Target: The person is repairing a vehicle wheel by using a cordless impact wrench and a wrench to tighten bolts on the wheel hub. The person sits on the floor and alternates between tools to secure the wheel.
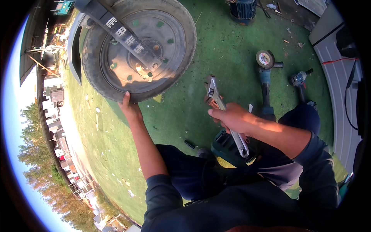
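My left hand (131, 109) grips the lower edge of a black tire (177, 75) on a dusty wheel with a black bracket arm (125, 42) across it, marked with white lettering. My right hand (232, 116) is closed around a long silver adjustable wrench (216, 93), held diagonally with its jaw up and left, right of the tire. An orange-red tool (208, 101) shows behind the wrench head; I cannot tell whether it is held too. A dark green case (220, 143) lies below, partly hidden.
Two angle grinders (266, 89) (299, 81) lie on the green floor (193, 123) to the right. A dark motor-like housing (242, 11) is at the top. A grey ribbed panel (336, 108) stands at the right. Sheds and trees line the left.
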Available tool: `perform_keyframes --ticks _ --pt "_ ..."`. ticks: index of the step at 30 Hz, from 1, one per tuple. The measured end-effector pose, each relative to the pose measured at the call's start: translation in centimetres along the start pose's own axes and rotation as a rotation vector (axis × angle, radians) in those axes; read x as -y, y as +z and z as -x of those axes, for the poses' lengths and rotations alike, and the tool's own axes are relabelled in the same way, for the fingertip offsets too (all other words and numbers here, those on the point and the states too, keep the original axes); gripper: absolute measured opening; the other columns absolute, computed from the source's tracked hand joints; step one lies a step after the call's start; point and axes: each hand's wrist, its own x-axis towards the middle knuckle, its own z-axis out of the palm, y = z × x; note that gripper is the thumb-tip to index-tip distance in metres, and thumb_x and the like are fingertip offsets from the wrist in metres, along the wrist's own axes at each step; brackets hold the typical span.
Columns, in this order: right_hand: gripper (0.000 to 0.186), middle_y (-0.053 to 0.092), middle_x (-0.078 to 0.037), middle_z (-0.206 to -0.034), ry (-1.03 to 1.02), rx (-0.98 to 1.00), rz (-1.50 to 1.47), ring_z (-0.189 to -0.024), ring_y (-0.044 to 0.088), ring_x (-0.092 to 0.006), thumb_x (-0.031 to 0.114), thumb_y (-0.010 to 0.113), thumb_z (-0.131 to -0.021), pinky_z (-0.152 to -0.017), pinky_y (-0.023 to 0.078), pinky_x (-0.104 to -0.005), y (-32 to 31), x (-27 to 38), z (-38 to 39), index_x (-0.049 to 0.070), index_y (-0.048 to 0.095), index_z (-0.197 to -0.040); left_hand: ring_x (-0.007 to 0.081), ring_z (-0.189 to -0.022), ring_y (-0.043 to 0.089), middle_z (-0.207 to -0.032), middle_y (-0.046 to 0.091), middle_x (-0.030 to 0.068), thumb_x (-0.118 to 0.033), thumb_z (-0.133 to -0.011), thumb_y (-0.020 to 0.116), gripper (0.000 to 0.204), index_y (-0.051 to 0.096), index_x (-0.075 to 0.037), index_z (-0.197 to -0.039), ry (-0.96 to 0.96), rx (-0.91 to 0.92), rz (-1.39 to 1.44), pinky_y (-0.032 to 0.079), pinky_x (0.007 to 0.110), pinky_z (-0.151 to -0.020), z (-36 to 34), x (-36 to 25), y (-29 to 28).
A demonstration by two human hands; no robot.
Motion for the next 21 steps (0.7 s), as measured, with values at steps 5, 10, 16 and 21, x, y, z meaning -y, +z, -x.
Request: perform_keyframes --ticks 5,10,16,21 --pt "0.057 0.054 -0.004 -0.063 -0.017 0.079 0.223 -0.057 0.057 -0.0161 0.055 0.069 -0.089 -0.054 0.047 -0.0343 -0.2 -0.1 -0.4 -0.002 0.065 -0.093 0.0301 -0.133 0.048 -0.146 0.048 0.0121 -0.016 -0.083 0.074 0.078 0.037 -0.007 -0.15 -0.024 -0.015 -0.027 0.037 0.05 -0.111 0.5 -0.4 0.2" --pt "0.074 0.055 -0.004 -0.065 -0.148 0.588 0.378 -0.062 0.058 -0.0157 0.065 0.08 -0.076 -0.058 0.048 -0.0314 0.4 2.8 3.5 -0.004 0.064 -0.097 0.0301 -0.131 0.049 -0.144 0.049 0.0124 -0.013 -0.083 0.075 0.077 0.036 -0.006 -0.15 -0.009 -0.018 -0.026 0.038 0.049 -0.11 1.1 -1.0 0.6" --pt "0.068 0.052 0.0 -0.063 -0.467 1.04 0.355 -0.058 0.052 -0.0137 0.048 0.091 -0.072 -0.056 0.043 -0.0315 2.7 6.9 9.0 0.0 0.057 -0.106 0.0294 -0.127 0.051 -0.14 0.052 0.0127 -0.009 -0.083 0.077 0.075 0.038 -0.005 -0.147 -0.015 -0.055 -0.031 0.04 0.047 -0.108 1.6 -1.5 0.3" --pt "0.067 0.054 -0.003 -0.072 -0.503 0.945 0.199 -0.067 0.051 -0.0146 0.047 0.095 -0.058 -0.059 0.042 -0.0328 3.2 7.4 10.6 0.003 0.059 -0.093 0.028 -0.122 0.056 -0.134 0.056 0.0108 -0.012 -0.084 0.078 0.07 0.041 -0.008 -0.143 0.013 -0.039 -0.089 0.044 0.052 -0.107 1.7 -1.2 0.0"
